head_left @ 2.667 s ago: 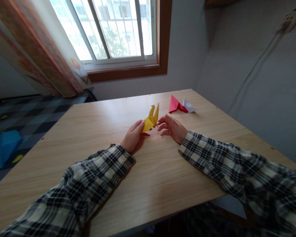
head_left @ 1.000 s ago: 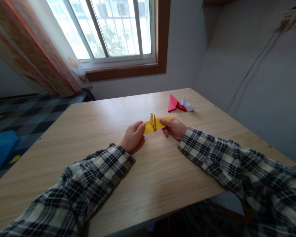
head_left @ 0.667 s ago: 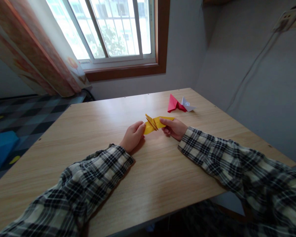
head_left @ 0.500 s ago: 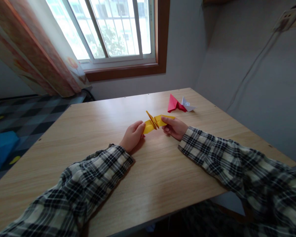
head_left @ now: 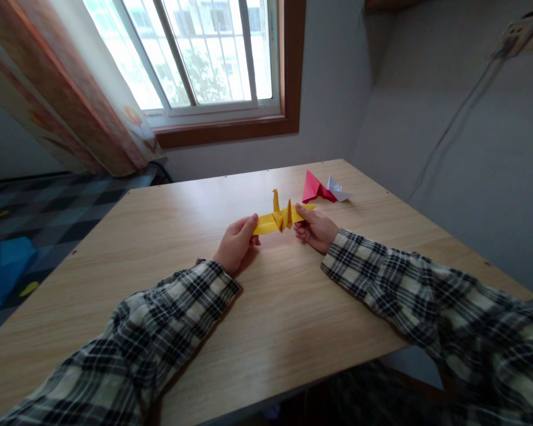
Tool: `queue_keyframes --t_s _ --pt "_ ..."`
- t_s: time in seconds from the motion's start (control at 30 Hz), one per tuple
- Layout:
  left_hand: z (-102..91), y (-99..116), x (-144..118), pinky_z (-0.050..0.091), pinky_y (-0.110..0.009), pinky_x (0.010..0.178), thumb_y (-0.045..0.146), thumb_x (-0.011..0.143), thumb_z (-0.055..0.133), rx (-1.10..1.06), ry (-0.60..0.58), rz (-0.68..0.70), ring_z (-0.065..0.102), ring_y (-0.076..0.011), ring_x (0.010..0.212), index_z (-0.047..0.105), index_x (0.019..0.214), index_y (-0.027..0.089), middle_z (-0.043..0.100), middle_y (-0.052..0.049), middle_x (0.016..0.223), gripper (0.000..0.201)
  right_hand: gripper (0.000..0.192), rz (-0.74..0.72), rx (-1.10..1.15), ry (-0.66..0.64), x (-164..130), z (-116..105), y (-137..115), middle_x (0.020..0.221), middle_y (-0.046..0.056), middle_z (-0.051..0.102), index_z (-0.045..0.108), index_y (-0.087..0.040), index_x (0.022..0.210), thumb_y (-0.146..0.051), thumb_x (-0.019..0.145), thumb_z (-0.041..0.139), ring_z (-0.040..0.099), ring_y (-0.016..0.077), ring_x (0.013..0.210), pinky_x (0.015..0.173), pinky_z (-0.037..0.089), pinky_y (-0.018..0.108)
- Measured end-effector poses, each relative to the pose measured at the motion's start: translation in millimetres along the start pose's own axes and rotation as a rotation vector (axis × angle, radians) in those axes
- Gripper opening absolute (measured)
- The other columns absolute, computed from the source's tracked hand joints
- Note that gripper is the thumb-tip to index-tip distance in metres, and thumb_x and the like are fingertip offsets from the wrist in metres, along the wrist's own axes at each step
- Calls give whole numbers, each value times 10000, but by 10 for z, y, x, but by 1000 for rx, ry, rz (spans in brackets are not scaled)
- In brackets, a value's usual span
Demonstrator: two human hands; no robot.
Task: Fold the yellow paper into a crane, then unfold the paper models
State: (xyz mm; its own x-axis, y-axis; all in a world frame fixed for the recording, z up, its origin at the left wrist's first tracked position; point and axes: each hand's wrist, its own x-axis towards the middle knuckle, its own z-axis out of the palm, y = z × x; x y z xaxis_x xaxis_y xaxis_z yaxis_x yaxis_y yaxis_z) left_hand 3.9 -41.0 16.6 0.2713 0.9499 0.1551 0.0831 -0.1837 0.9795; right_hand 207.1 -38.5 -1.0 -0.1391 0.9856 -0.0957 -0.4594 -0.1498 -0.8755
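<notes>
Yellow paper crane [head_left: 279, 218] looks nearly finished: left hand [head_left: 236, 245] and right hand [head_left: 316, 226] each pinch a wing, spread flat.

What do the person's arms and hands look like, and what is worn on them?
Both arms wear long sleeves of a checked shirt in black, grey and off-white, loose and creased, reaching the wrists. The left hand and right hand are bare: no gloves, rings or watch show.

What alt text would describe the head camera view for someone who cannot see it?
Two hands in plaid sleeves hold a yellow origami crane by its wings above a wooden table, left hand on one wing, right hand on the other. A red paper fold and a white paper fold lie beyond, under a window.
</notes>
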Motion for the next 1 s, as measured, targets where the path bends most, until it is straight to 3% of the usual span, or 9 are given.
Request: queue_keyframes --t_s 0.63,1.0 --pt "-15 -23 5 396 -242 523 528 928 513 1 -9 8 466 -106 519 560 706 193 487 27 561 405 548 -72 27 70 -2 45 24 467 -74 477 494 -192 693 -663 676 773 384 50 372 358 248 184" --pt "-25 -25 6 378 -241 520 531 944 489 58 7 62 458 -103 518 541 662 185 491 20 554 450 519 -70 29 85 -13 56 17 442 -62 457 451 -202 659 -644 786 691 368 60 373 363 241 200"
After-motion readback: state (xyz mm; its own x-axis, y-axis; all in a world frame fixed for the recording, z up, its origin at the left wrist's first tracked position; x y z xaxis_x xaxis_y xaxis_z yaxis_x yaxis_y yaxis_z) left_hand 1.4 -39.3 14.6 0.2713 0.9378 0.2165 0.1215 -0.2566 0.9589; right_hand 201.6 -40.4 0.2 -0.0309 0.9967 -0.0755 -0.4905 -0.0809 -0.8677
